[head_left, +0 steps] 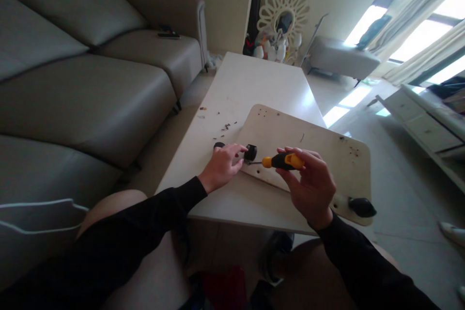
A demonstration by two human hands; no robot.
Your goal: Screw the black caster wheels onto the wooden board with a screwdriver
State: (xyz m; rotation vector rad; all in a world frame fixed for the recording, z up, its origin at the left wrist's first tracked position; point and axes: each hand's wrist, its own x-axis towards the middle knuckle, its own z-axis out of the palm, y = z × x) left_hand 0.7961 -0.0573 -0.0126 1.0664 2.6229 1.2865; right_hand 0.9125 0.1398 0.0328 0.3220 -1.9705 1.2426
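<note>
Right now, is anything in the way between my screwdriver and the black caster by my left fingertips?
Nothing visible: the screwdriver in your right hand points at the black caster from the right; your left hand is on the other side.

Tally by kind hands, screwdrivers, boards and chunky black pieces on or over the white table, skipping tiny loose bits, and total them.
Left hand, right hand: 2
Screwdriver: 1
Board: 1
Black pieces, one partly hidden: 3
Total: 7

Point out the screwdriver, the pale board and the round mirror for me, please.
Screwdriver (279, 161): head view, middle of the handle.
Pale board (319, 136): head view, bare upper face.
Round mirror (285, 22): head view, the glass.
</note>
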